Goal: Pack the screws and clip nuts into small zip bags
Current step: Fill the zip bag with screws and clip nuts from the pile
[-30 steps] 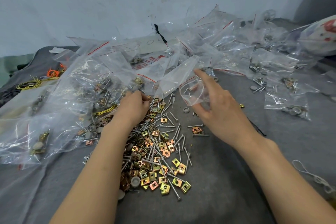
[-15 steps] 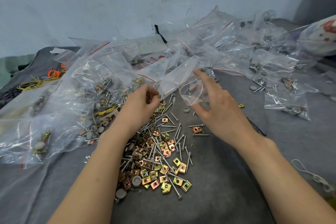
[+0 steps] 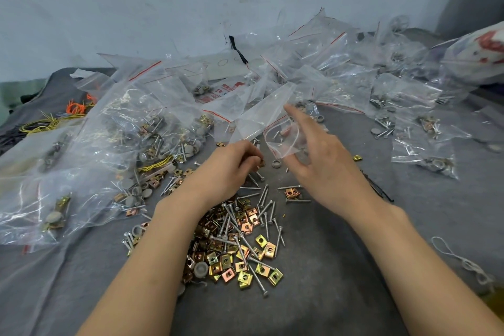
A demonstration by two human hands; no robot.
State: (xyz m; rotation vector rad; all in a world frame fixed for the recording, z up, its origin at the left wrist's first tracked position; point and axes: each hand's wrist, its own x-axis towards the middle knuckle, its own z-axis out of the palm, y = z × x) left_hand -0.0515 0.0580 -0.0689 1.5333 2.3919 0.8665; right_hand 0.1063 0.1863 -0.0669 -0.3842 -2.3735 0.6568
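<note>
The small zip bag [image 3: 281,142] is held up above the bench [image 3: 341,267], just beyond the far end of the loose pile [image 3: 240,240]. The edge with the red stripe is uppermost and tipped toward the left. The closed bottom corner hangs lowest, near the thumb. A few small parts show through the plastic, too blurred to name.

The right hand [image 3: 321,166] holds this bag. Its forearm comes in from the lower right and the back of the hand faces the camera. The index finger reaches up and to the left along the bag's far side, and the thumb lies under the lower corner. The grip is a loose pinch, with the bag between thumb and fingers.

The left hand [image 3: 226,169] is palm down over the far end of the pile, just left of the bag. Its fingers are curled in, and their tips pinch a brass-coloured clip nut [image 3: 261,163], which is just beside a grey washer [image 3: 276,163] lying on the bench.

In the pile, screws and clip nuts lie flat and the screws point every way. Filled bags [image 3: 122,144] are heaped to the left and along the back.
</note>
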